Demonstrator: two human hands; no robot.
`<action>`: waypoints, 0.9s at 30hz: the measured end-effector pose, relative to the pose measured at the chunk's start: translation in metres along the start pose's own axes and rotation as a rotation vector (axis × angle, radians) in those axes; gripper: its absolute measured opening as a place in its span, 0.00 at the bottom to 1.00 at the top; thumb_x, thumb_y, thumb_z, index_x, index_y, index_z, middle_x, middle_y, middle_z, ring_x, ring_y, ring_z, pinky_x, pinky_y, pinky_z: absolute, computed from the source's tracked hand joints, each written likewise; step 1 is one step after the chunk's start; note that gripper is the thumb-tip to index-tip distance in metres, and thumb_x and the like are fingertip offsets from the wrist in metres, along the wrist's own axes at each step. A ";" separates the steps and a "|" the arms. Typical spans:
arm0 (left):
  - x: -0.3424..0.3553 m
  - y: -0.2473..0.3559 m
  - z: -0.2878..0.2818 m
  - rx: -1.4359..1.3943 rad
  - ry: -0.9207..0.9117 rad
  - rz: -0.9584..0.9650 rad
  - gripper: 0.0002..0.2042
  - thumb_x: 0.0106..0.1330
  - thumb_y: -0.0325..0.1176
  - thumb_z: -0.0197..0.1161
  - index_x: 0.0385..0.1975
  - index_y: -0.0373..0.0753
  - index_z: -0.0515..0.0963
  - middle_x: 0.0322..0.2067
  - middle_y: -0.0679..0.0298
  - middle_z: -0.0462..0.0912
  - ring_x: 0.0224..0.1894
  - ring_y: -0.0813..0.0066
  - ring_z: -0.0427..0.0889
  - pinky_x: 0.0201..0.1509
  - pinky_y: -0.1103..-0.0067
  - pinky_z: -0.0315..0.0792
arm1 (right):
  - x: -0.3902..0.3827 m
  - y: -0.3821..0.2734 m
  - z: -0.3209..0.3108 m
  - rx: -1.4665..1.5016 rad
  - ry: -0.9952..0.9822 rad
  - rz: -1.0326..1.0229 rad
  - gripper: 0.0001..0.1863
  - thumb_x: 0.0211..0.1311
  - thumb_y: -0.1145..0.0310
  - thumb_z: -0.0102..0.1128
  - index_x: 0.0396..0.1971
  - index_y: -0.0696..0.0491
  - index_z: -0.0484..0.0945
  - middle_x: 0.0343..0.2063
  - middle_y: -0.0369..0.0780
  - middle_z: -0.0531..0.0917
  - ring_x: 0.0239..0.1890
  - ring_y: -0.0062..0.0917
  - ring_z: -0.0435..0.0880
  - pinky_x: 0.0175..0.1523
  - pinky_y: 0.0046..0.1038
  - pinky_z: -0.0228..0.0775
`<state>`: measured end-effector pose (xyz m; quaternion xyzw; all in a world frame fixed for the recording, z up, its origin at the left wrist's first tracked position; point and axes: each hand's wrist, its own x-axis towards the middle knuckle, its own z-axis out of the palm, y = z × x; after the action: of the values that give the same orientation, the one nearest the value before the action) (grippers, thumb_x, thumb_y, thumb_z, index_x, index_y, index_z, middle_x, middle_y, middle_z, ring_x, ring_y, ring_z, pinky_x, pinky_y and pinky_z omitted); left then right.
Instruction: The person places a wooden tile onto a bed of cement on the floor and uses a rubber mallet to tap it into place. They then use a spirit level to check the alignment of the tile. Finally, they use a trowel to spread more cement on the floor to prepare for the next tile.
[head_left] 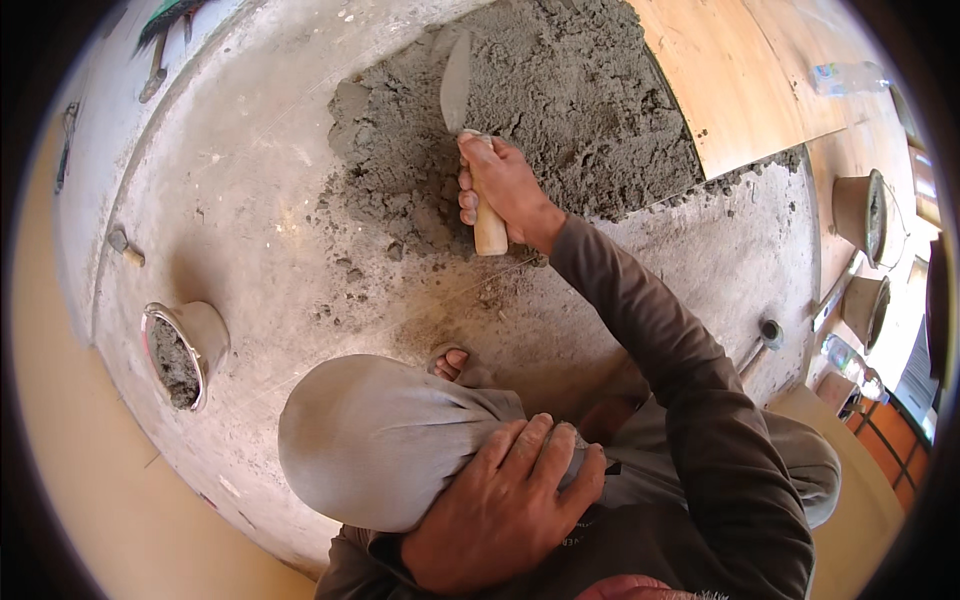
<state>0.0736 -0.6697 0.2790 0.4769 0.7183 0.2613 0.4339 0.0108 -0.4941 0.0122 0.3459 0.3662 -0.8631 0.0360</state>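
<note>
My right hand (507,188) is wrapped round the light wooden handle of a pointing trowel (456,85). The grey leaf-shaped blade points away from me, over the left part of a spread of wet, lumpy grey mortar (590,110). Whether the blade touches the mortar I cannot tell. My left hand (505,500) lies on my bent left leg (375,440), its fingers apart and nothing in them. Loose crumbs of mortar lie on the pale floor (260,250) between the spread and my bare foot (451,364).
A bucket of mortar (210,345) stands on the left, near a small short-handled tool (125,246). Plywood (740,60) borders the mortar at the far right, with a clear plastic bottle (850,78) on it. Other buckets (855,210) and a long-handled tool (765,340) are at the right.
</note>
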 end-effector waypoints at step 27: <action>-0.003 -0.016 0.009 0.070 0.205 0.193 0.13 0.65 0.34 0.60 0.49 0.50 0.81 0.40 0.60 0.78 0.47 0.58 0.79 0.53 0.65 0.73 | -0.012 -0.212 -0.196 -0.176 0.299 -0.074 0.15 0.81 0.53 0.52 0.41 0.51 0.72 0.21 0.29 0.72 0.15 0.12 0.68 0.16 0.17 0.67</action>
<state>0.0748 -0.6793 0.2624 0.5296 0.7183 0.3239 0.3141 0.0648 -0.2124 0.0518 0.4521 0.4541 -0.7675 -0.0203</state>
